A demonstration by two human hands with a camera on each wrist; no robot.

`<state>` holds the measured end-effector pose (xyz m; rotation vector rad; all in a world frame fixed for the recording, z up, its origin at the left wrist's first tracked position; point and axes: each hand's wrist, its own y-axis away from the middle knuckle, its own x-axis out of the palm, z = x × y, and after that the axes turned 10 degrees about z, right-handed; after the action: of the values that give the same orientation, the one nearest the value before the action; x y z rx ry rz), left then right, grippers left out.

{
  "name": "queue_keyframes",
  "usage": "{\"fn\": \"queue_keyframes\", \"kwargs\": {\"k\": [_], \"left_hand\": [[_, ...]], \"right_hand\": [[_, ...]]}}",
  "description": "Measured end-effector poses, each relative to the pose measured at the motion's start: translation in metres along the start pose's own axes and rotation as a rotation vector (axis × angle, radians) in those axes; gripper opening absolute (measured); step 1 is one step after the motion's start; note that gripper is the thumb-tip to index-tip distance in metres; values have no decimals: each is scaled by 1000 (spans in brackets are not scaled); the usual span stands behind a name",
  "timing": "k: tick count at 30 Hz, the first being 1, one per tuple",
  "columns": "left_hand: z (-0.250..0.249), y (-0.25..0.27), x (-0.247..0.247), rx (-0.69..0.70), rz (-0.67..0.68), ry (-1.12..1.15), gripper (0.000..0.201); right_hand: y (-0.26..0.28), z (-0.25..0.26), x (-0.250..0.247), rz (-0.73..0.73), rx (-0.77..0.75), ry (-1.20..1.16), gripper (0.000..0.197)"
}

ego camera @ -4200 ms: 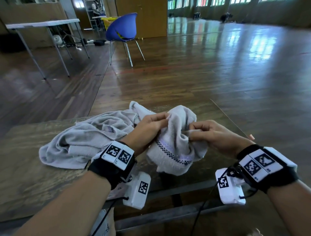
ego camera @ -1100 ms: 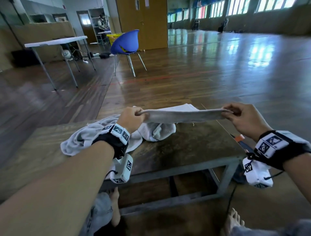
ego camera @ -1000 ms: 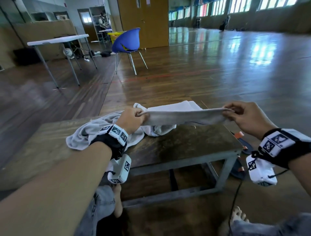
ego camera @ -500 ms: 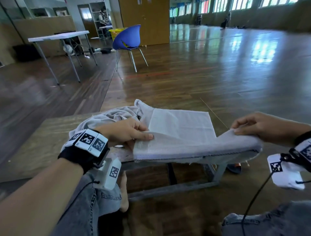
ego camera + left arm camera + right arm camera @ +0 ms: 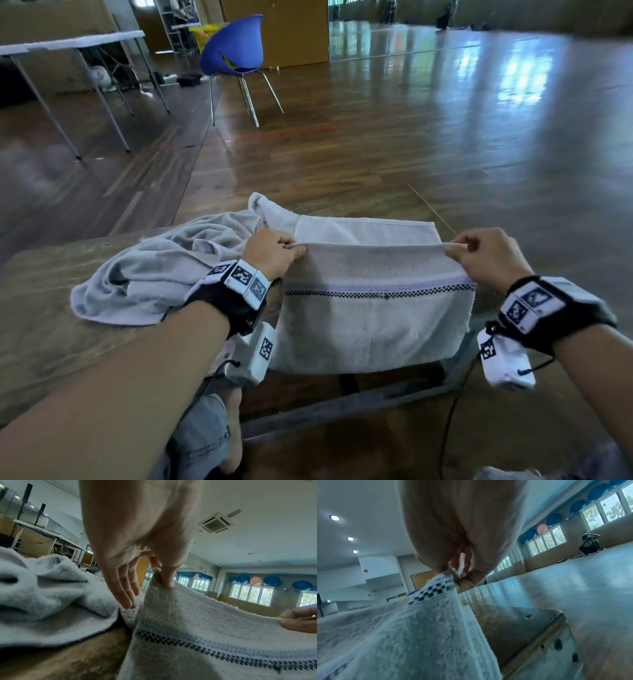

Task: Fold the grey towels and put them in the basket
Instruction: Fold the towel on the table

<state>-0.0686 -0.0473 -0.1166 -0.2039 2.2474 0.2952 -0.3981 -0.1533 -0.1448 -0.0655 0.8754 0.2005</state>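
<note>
While hands (image 5: 376,253) grip towel (image 5: 373,322), crumpled towel (image 5: 154,274) beside

A worn wooden bench (image 5: 51,335) stands on a glossy wood floor (image 5: 445,137). Farther back a blue chair (image 5: 234,48) sits near a white folding table (image 5: 72,41). Blue and pink exercise balls (image 5: 271,580) line a shelf above the windows (image 5: 252,593).

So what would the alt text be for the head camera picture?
Two hands, the left hand and right hand, pinch the upper edge of a grey towel with a checked stripe, which hangs over the front of a low wooden table. A crumpled second towel lies to the left.
</note>
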Motion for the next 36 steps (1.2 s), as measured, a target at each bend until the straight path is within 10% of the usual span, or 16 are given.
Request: {"fn": "queue_keyframes", "kwargs": {"k": [36], "left_hand": [[11, -6, 6, -47, 177, -68, 49]], "right_hand": [[4, 2, 7, 261, -43, 32, 12]]}}
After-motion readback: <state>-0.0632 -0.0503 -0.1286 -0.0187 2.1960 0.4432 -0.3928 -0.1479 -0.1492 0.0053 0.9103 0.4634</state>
